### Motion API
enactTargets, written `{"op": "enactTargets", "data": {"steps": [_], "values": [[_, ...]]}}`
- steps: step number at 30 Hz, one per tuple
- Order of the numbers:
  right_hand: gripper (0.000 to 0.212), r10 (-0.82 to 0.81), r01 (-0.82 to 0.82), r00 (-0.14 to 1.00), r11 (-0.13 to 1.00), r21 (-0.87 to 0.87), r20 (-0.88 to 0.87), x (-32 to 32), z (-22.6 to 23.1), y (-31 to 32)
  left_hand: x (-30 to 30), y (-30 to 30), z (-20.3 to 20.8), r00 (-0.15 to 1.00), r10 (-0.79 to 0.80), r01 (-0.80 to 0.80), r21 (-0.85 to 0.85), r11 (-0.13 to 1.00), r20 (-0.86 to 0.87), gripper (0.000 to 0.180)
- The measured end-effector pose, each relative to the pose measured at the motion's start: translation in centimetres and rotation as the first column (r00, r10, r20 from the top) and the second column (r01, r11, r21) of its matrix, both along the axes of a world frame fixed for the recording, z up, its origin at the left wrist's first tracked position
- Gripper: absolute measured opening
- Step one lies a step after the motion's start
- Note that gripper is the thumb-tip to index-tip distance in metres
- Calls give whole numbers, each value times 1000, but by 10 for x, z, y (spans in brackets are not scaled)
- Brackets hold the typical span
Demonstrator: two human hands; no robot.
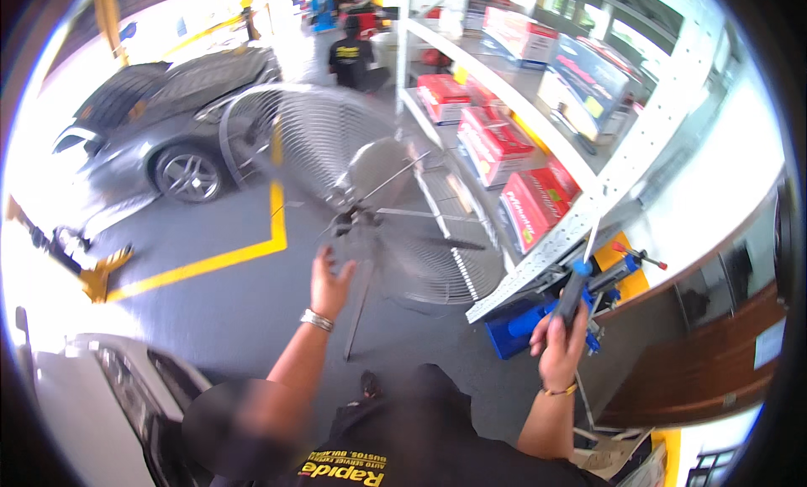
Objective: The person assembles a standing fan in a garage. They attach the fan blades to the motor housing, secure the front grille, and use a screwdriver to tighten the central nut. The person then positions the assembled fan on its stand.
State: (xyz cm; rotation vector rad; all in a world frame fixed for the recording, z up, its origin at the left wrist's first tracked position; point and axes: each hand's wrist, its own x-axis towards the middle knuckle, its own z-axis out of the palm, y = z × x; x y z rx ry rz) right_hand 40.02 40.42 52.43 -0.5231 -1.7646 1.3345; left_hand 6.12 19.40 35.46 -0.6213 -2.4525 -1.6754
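Observation:
A large grey fan (357, 220) on a thin stand is in front of me, its wire grille (324, 121) tall behind the hub and blurred in places. Just below the hub I raise my left hand (330, 287), its fingers spread and curved, with nothing visible in it. Whether its fingertips touch the fan I cannot tell. Off to the right, my right hand (557, 352) is closed around the dark handle of a screwdriver (572, 295). The handle has a blue end, and the thin shaft points up and away from me.
Metal shelving (580, 163) with red boxes (496, 147) stands at the right, blue equipment (525, 323) at its foot. A brown wooden surface (672, 378) is farther right. At far left is a dark car (151, 142); a light vehicle (101, 394) is nearer. Another person (351, 57) is farther back.

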Motion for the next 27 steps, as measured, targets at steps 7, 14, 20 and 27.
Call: {"op": "enactTargets", "data": {"steps": [7,14,20,27], "values": [[33,-536,257,808,694,672,245,-63,9,181,-62,68,10,820,-43,-260,437,861,571,68],[28,-715,120,652,425,897,252,-198,51,304,-63,71,6,969,3,-140,539,831,249,65],[30,-812,59,509,364,929,286,-217,39,390,-59,61,-25,967,252,-245,173,954,-23,56],[45,-909,80,209,383,920,360,-226,45,390,-36,58,-5,917,320,-326,17,945,-239,50]]}}
